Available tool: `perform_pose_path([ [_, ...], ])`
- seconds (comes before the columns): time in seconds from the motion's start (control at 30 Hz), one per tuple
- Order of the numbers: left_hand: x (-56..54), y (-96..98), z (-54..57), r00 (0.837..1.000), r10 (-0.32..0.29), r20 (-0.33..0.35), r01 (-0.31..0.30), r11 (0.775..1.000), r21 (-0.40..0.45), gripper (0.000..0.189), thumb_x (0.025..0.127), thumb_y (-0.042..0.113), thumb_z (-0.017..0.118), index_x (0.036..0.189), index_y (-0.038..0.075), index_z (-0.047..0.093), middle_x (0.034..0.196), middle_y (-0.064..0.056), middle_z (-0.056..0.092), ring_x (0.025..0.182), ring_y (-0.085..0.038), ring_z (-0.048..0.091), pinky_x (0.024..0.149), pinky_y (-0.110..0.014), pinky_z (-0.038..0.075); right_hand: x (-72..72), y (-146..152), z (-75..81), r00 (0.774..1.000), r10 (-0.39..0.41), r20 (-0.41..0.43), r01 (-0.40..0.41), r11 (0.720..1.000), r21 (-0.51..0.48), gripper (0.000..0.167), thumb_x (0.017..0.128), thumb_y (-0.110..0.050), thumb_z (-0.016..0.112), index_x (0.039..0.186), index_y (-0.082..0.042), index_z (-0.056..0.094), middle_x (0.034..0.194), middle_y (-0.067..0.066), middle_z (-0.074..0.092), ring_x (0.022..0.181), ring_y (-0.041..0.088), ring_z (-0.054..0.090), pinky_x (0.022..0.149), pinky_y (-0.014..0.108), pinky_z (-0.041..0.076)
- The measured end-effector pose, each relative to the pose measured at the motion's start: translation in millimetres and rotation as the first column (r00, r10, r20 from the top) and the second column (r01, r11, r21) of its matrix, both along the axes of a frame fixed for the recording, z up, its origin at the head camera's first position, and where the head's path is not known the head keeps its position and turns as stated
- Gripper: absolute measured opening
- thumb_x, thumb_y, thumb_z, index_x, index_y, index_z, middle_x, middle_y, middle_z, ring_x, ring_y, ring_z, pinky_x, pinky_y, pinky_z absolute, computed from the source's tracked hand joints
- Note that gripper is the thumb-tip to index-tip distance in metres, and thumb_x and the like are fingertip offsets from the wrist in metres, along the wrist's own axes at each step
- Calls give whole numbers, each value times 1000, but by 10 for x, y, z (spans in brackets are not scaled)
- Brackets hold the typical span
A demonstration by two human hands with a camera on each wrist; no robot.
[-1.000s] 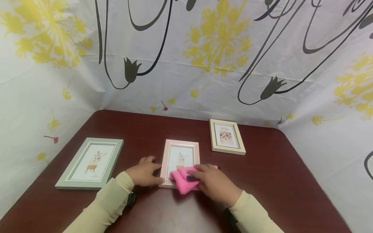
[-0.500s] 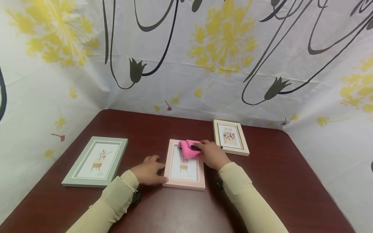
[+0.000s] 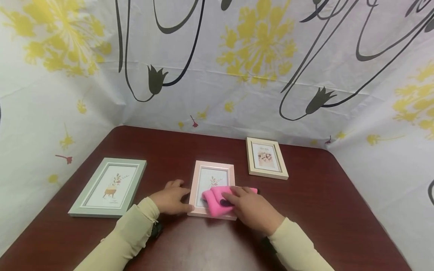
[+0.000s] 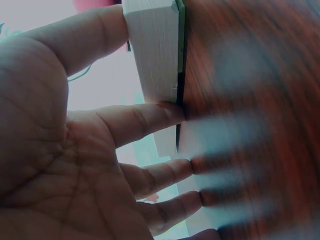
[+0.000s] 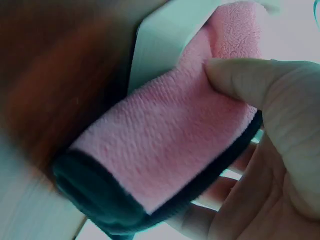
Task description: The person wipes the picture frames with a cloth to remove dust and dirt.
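A pink-edged picture frame (image 3: 215, 164) lies flat at the middle of the table, its print partly covered. My left hand (image 3: 170, 198) rests at the frame's left side. In the left wrist view, its thumb and index finger touch the frame's pale side (image 4: 152, 50), while the other fingers stretch down to the table. My right hand (image 3: 254, 210) grips a folded pink cloth (image 3: 218, 201) over the lower right part of the glass. In the right wrist view, the thumb presses on the plush cloth (image 5: 165, 125), which has dark edging, and the fingers are beneath it.
A larger green picture frame (image 3: 137, 184) lies to the left, near the left forearm. A small cream picture frame (image 3: 250, 162) lies at the back right. The dark red table (image 3: 169, 146) meets a floral sheet (image 3: 217, 75) hanging behind and at both sides.
The right hand carried the cloth from the lower part of the pink frame up to its top right corner, then back down. The left hand stayed at the frame's left side.
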State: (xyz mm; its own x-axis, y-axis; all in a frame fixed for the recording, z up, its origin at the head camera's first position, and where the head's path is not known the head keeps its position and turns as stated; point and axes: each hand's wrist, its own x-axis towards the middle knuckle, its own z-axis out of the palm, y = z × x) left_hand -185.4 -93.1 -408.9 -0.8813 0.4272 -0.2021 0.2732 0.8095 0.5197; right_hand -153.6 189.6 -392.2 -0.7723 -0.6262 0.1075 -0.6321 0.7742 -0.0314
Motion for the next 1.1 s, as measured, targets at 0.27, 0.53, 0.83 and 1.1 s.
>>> perform_pose_path([
  [0.27, -1, -9, -3, 1000, -2, -1, 2, 1000, -2, 66, 83, 39, 76, 135, 1, 61, 147, -27, 38, 137, -46, 31, 106, -61, 34, 94, -48, -54, 998, 3, -70, 1, 998, 66, 48, 91, -12, 70, 139, -13, 60, 140, 18, 56, 125, 44, 53, 90, 49, 53],
  [0.53, -1, -8, 11, 1000, 10, 22, -9, 1000, -22, 65, 84, 38, 76, 136, 2, 60, 148, -26, 37, 138, -45, 29, 106, -60, 34, -540, -175, -142, 978, -205, 49, 199, 974, 106, 47, 104, -9, 47, 149, -18, 48, 154, 17, 40, 139, 43, 37, 104, 53, 41],
  [0.83, -14, 33, 28, 1000, 9, 30, -8, 999, -31, 66, 84, 39, 76, 137, 3, 59, 148, -25, 37, 137, -43, 31, 105, -60, 36, -800, -172, -59, 933, -301, 200, 294, 954, 60, 52, 100, -16, 58, 150, -21, 46, 157, 16, 35, 142, 42, 33, 102, 55, 42],
  [1.1, -5, 13, 22, 999, 14, 30, -13, 999, -33, 66, 84, 39, 76, 137, 3, 60, 148, -25, 38, 137, -44, 31, 105, -60, 35, -851, -140, 30, 971, -201, 129, 214, 972, -100, 46, 97, -14, 65, 142, -11, 56, 140, 15, 56, 126, 33, 55, 103, 46, 45],
])
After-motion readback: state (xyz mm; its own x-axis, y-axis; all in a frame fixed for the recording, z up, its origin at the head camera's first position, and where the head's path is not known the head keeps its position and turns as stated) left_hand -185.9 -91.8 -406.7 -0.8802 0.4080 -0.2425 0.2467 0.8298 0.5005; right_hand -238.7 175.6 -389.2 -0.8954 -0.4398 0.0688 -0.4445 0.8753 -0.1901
